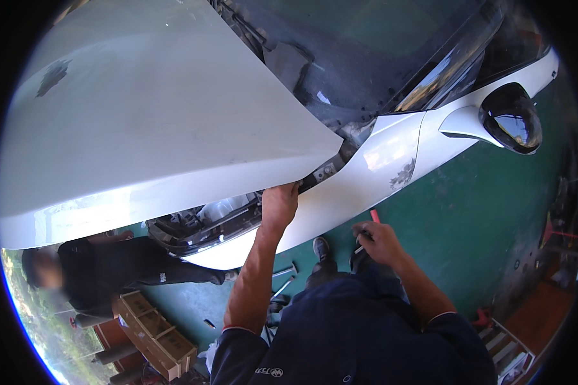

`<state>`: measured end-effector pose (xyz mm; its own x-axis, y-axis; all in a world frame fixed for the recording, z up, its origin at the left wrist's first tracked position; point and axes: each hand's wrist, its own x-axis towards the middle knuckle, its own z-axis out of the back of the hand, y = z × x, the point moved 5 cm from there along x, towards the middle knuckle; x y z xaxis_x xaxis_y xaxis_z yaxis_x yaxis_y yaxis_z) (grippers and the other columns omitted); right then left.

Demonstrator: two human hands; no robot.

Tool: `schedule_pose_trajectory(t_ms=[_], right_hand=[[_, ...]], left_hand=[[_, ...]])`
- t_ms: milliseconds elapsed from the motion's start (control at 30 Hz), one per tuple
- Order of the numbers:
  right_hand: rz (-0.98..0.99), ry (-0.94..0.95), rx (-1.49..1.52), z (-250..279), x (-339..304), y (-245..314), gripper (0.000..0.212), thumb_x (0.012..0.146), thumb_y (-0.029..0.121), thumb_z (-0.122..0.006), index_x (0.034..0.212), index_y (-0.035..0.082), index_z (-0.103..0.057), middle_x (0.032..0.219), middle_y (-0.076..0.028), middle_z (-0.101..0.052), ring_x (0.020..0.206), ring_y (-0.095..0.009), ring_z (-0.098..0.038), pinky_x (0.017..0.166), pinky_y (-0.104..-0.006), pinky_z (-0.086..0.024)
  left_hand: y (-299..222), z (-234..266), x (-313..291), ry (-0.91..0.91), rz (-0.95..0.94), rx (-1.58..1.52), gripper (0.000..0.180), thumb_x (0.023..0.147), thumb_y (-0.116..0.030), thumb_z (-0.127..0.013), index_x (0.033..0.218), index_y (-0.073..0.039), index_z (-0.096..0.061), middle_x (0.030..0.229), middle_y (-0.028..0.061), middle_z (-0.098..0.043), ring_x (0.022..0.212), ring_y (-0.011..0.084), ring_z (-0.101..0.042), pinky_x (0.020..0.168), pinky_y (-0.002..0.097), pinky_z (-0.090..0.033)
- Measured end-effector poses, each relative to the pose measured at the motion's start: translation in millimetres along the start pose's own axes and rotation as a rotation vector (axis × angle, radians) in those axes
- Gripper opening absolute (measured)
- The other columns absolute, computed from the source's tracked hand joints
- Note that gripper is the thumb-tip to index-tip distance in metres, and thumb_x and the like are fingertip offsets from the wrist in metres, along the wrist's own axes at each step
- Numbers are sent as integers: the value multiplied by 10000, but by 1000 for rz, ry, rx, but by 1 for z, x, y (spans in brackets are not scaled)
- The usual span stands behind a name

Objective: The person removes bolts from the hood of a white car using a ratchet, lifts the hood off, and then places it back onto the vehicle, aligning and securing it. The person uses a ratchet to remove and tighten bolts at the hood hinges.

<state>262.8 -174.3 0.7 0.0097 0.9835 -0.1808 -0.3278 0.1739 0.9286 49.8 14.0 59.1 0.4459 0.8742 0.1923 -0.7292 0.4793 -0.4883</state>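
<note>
A white car hood (173, 122) stands raised a little above the white fender (340, 192). My left hand (280, 204) is closed at the hood's side edge, above the gap by the headlight (205, 221); its fingertips are partly hidden under the edge. Lower right, over the floor, my right hand (380, 242) is closed round a slim tool. A red end (374, 215) shows beyond the fingers, and a short metallic piece sticks out on the near side. The tool's exact kind cannot be made out.
A side mirror (512, 119) juts out at the upper right. Another person (103, 269) in dark clothes is by the car's front at left. A wooden crate (154, 333) stands lower left. Metal tools (284, 271) lie on the green floor (456, 199). Shelving (507, 350) is lower right.
</note>
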Motion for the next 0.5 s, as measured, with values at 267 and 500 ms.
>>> schedule_pose_trajectory(t_ms=[267,500], right_hand=[[18,-19,-58,-5,0,3,248,943,62,-639,1160,-7,-737,1077,-186,-758,945,-348,-747,839,-414,-591],[-3,-37,-34,-7,-2,2,251,942,59,-638,1163,-8,-734,1052,-174,-760,930,-336,-748,832,-401,-592]], left_hand=[[-6,5,-5,-55,193,63,285,897,-199,-783,1133,-47,-730,950,182,-767,884,398,-747,809,490,-589],[-3,-5,-1,-17,229,107,243,896,-226,-784,1076,-63,-763,911,145,-781,859,378,-749,783,479,-586]])
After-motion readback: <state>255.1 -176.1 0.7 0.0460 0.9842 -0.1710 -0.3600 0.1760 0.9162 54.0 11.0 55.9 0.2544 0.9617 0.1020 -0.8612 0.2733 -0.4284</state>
